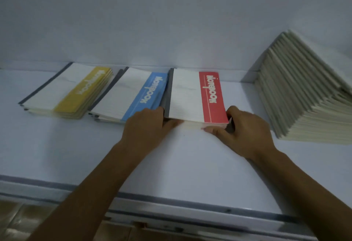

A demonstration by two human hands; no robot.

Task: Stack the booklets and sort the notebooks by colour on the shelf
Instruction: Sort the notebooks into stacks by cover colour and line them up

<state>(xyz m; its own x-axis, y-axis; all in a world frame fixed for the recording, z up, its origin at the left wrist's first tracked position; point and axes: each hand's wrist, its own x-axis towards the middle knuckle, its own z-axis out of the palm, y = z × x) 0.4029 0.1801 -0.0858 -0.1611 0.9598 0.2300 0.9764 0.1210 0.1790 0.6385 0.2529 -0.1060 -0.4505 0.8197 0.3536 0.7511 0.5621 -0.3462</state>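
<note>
1. Three piles of notebooks are seen lying flat in a row on the white shelf (190, 164): the yellow pile (68, 92) at centre left, the blue pile (129, 95) beside it, the red pile (196, 97) at frame centre
2. The red pile is gripped at its near corners by both hands
3. The left hand (146, 126) is curled against the dark spine edge, fingers pressed together
4. The right hand (242, 128) is clamped on the red-banded corner, thumb in front
5. A tall stack of cream booklets (304, 95) is seen at the right edge, well apart from the hands
</note>
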